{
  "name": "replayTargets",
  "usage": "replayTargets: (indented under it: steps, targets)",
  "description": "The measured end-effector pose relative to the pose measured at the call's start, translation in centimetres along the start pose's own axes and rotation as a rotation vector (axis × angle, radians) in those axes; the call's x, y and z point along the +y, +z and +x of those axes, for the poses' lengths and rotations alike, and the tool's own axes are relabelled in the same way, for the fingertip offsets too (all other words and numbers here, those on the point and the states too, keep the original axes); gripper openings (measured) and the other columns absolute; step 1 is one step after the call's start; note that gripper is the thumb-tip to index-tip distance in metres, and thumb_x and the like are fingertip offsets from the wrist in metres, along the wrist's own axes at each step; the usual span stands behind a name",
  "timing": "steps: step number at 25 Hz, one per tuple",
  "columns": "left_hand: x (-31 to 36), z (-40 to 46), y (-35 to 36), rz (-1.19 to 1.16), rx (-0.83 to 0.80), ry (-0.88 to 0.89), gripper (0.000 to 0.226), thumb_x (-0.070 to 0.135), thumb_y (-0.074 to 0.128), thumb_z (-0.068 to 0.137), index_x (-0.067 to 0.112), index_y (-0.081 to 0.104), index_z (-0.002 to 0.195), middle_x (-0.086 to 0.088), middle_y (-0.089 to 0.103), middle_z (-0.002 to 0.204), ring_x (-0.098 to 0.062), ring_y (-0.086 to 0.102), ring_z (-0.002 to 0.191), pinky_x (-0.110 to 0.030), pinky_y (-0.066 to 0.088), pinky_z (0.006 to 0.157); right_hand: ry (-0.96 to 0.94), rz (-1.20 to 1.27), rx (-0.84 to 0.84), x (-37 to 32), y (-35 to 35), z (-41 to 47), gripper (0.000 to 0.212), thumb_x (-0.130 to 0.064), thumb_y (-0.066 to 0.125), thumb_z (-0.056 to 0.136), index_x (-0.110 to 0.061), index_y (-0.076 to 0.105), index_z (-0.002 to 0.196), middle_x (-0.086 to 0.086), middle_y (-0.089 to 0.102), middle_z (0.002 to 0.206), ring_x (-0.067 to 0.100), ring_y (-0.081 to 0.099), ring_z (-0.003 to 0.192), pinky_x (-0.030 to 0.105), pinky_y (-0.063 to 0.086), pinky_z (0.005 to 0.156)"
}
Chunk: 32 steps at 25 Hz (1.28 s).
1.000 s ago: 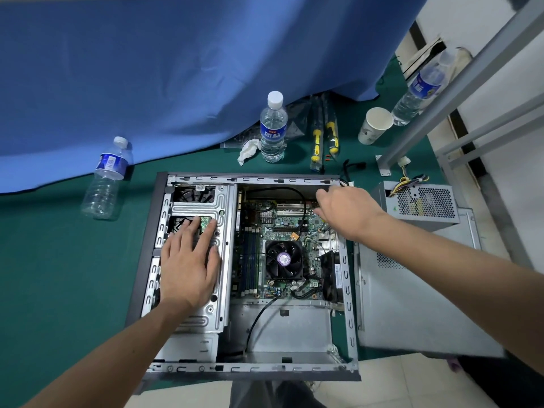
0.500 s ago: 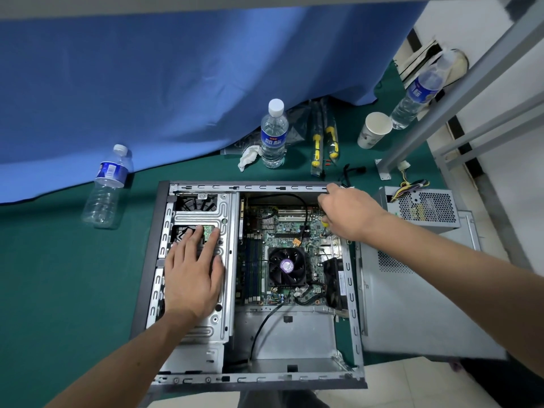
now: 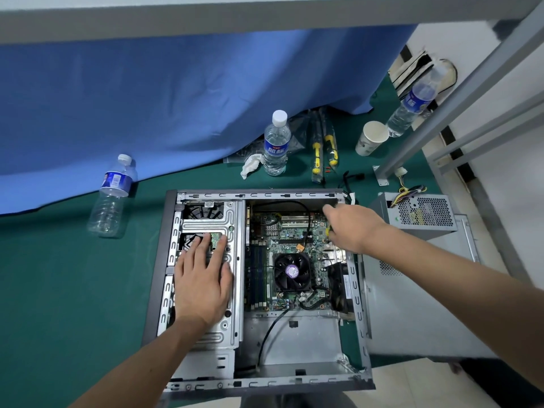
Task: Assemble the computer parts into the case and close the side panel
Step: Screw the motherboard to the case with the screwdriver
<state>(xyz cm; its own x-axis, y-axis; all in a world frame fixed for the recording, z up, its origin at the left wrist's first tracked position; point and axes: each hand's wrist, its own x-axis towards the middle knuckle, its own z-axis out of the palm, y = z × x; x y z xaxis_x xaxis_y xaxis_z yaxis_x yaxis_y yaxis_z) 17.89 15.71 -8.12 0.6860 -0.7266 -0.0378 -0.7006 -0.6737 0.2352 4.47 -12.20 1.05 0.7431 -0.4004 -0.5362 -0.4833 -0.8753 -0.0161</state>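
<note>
Since the prior frame our right hand (image 3: 350,228) has shifted slightly over the motherboard (image 3: 290,242), pinching something yellow, unidentifiable. Left hand (image 3: 201,278) rests flat on the drive cage (image 3: 232,290) inside the case (image 3: 360,334). Board fragile; handle by its edges.

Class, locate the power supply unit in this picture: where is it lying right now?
In the head view, the power supply unit sits outside the case, to its right, resting on the detached side panel, just beyond the right hand.
</note>
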Motion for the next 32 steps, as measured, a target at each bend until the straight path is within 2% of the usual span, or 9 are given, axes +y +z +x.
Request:
replayTargets:
  steps: [5, 8, 11, 14, 17, 19, 23, 28, 32]
  targets:
    - [0.1, 0.0, -0.1, 0.013, -0.006, 0.005, 0.054, 0.04, 0.027, 0.098, 0.028, 0.039, 0.149, -0.01, 0.043, 0.149, -0.026, 0.029, 0.143, -0.044, 0.018, 0.116, 0.172, -0.029, 0.126, 0.2, 0.4, 0.1, 0.04, -0.05, 0.042, 0.1, -0.012, 0.046, 0.085, -0.001, 0.047, 0.066, 0.024, 0.054, 0.068, 0.032, 0.043, 0.058]
    - [0.0, 0.0, -0.1, 0.008, -0.006, 0.001, 0.054, 0.04, 0.027, 0.098, 0.028, 0.04, 0.149, -0.01, 0.044, 0.149, -0.026, 0.03, 0.143, -0.043, 0.016, 0.116, 0.153, -0.016, 0.124, 0.2, -0.1, -0.2, 0.04, -0.049, 0.044, 0.099, -0.011, 0.054, 0.095, -0.002, 0.048, 0.068, 0.023, 0.056, 0.069, 0.032, 0.049, 0.06]
    - [0.0, 0.1, -0.1, 0.01, -0.005, 0.009, 0.054, 0.039, 0.028, 0.098, 0.027, 0.041, 0.148, -0.011, 0.045, 0.148, -0.027, 0.031, 0.142, -0.045, 0.02, 0.116, 0.168, 0.087, 0.265, 1.0, -0.4, -1.3, 0.032, -0.043, 0.049, 0.098, -0.014, 0.057, 0.106, -0.005, 0.051, 0.058, 0.018, 0.059, 0.057, 0.029, 0.049, 0.052]
    - [0.0, 0.1, -0.1, 0.01, -0.002, 0.009, 0.054, 0.039, 0.028, 0.098, 0.026, 0.042, 0.148, -0.011, 0.045, 0.148, -0.027, 0.032, 0.142, -0.045, 0.021, 0.115, 0.344, 0.497, 0.353, 2.6, 0.1, -3.3, 0.019, -0.039, 0.06, 0.091, -0.02, 0.058, 0.094, -0.001, 0.063, 0.056, 0.014, 0.057, 0.047, 0.023, 0.041, 0.045]
    - [0.1, -0.1, -0.2, 0.007, 0.006, 0.009, 0.054, 0.04, 0.026, 0.098, 0.027, 0.041, 0.148, -0.011, 0.045, 0.149, -0.027, 0.031, 0.142, -0.044, 0.018, 0.116, 0.525, 1.258, 0.297, 4.2, 2.4, -5.8, 0.02, -0.023, 0.065, 0.089, -0.006, 0.066, 0.099, 0.01, 0.072, 0.073, 0.016, 0.062, 0.054, 0.027, 0.051, 0.051]
    - [0.1, -0.1, -0.2, 0.003, 0.009, 0.012, 0.054, 0.041, 0.026, 0.098, 0.027, 0.04, 0.149, -0.011, 0.044, 0.149, -0.027, 0.031, 0.142, -0.044, 0.019, 0.116, 0.532, 1.575, 0.172, 4.5, 4.1, -7.6, 0.022, -0.017, 0.062, 0.091, 0.001, 0.064, 0.105, 0.016, 0.074, 0.082, 0.015, 0.061, 0.057, 0.024, 0.05, 0.051]
    - [0.2, -0.1, -0.2, 0.024, 0.0, 0.001, 0.055, 0.042, 0.023, 0.099, 0.028, 0.036, 0.151, -0.011, 0.042, 0.15, -0.027, 0.029, 0.143, -0.046, 0.02, 0.117, 0.378, 1.9, 0.031, 4.8, 6.7, -10.1, 0.03, -0.006, 0.063, 0.082, -0.001, 0.058, 0.111, 0.023, 0.072, 0.102, 0.023, 0.068, 0.069, 0.029, 0.057, 0.06]
    - [1.3, -0.4, -0.8, 0.063, 0.01, -0.015, 0.054, 0.038, 0.025, 0.1, 0.02, 0.041, 0.149, -0.02, 0.042, 0.146, -0.035, 0.034, 0.137, -0.05, 0.024, 0.116, 0.291, 1.881, -0.091, 5.8, 8.4, -11.9, 0.034, 0.008, 0.056, 0.076, -0.004, 0.063, 0.106, 0.018, 0.066, 0.089, 0.03, 0.067, 0.078, 0.036, 0.055, 0.072]
    - [4.4, -2.3, -0.1, -0.092, -0.004, -0.114, 0.063, 0.046, 0.023, 0.101, 0.01, 0.034, 0.151, -0.017, 0.031, 0.155, -0.029, 0.026, 0.144, -0.04, 0.018, 0.119, 0.471, 1.652, -0.002, 6.2, 11.5, -12.4, 0.01, -0.004, 0.069, 0.082, -0.007, 0.059, 0.084, 0.007, 0.051, 0.063, 0.017, 0.051, 0.053, 0.028, 0.046, 0.052]
